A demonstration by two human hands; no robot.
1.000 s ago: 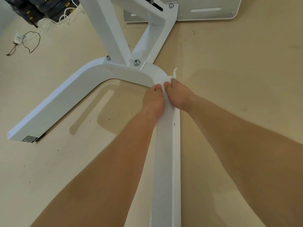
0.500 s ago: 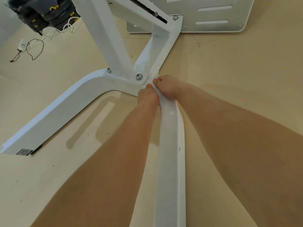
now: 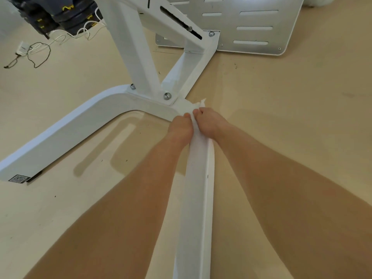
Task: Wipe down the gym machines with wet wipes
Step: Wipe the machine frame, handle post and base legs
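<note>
Left hand (image 3: 180,127) and right hand (image 3: 210,122) both clamp the wet wipe (image 3: 202,103) round the white base leg (image 3: 198,178); I'd squeeze evenly and work it into that bolt (image 3: 167,96) corner.

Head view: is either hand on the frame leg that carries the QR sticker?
No, the left hand and right hand both hold the wipe on the near leg; the QR sticker sits on the other leg.

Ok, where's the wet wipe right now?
Head view, centre: the wet wipe lies on the white base leg under the left hand and right hand, just short of the bolted joint, a corner poking out past them.
</note>
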